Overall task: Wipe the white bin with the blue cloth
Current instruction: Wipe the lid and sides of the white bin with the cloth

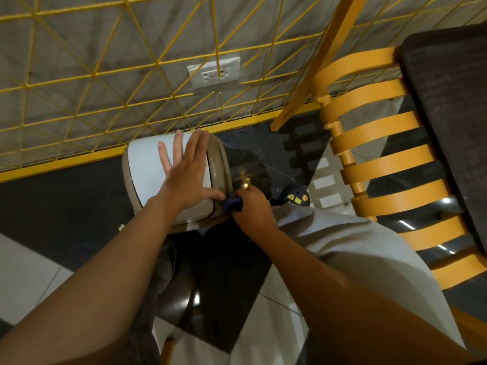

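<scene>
The white bin (pixel 147 169) stands on the dark floor against a yellow wire grid, seen from above, with a white lid and a grey-beige rim. My left hand (pixel 188 172) lies flat on the lid with its fingers spread, the thumb at the lid's near right corner. My right hand (pixel 250 208) is closed around the bunched blue cloth (pixel 233 203) and presses it against the bin's near right corner. Most of the cloth is hidden under my fingers.
A yellow slatted chair (pixel 379 159) stands to the right, beside a dark table (pixel 453 114). A wall socket (pixel 214 72) sits behind the yellow grid (pixel 105 72). My grey-clad knee (pixel 342 246) and a shoe (pixel 296 197) are just right of the bin. The floor has black and white tiles.
</scene>
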{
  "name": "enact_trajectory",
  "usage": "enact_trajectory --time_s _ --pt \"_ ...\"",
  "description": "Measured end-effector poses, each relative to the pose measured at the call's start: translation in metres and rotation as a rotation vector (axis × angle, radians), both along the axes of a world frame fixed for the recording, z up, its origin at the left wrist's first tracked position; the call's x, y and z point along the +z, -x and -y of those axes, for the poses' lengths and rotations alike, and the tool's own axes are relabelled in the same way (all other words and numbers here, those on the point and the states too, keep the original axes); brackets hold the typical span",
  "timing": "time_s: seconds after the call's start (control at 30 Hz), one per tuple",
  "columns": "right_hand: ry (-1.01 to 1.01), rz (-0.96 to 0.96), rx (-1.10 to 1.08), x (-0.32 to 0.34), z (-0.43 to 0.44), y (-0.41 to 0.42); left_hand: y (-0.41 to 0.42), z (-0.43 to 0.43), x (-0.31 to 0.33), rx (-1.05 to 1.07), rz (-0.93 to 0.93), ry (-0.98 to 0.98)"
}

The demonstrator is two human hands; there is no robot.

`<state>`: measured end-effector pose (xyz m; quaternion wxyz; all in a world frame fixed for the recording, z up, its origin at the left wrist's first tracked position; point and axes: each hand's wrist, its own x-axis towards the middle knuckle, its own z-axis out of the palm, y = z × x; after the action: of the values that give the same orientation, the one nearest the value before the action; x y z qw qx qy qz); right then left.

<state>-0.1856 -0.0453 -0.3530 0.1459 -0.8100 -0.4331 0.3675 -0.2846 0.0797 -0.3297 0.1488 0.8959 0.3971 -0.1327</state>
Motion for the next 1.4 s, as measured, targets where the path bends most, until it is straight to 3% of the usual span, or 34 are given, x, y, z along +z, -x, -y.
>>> enact_trajectory --time_s 0.2,0.43,0.53,0.63,0.73,0.83,0.97,1.13,1.4 --pt "0.032 -0.023 -0.018 0.001 0.003 0.001 0.006 -0.002 0.003 -0.077 -0.032 -0.085" --pt "-0.036 -0.157 -0.331 0.015 0.009 0.023 0.016 -0.020 0.012 -0.041 0.051 -0.047" --pt "-0.045 -0.178 -0.185 0.017 0.026 0.052 0.023 -0.033 0.015 0.062 0.015 -0.002" --pt "-0.144 -0.054 -0.026 0.015 0.024 0.071 0.025 -0.041 0.014 0.085 0.015 0.061" --pt "-0.218 0.147 -0.048 0.005 0.010 0.078 0.024 -0.041 0.016 0.069 0.051 0.062" --pt "-0.142 0.243 -0.044 -0.001 0.001 0.085 0.022 -0.039 0.016 0.073 0.057 0.035" --pt "-0.044 0.197 -0.113 0.002 -0.008 0.101 0.023 -0.038 0.016 0.084 0.047 0.027" --pt "0.053 0.082 -0.038 0.005 -0.016 0.109 0.024 -0.038 0.013 0.089 0.061 0.004" --pt "0.058 0.081 0.140 0.013 -0.028 0.140 0.024 -0.037 0.016 0.091 0.055 0.022"
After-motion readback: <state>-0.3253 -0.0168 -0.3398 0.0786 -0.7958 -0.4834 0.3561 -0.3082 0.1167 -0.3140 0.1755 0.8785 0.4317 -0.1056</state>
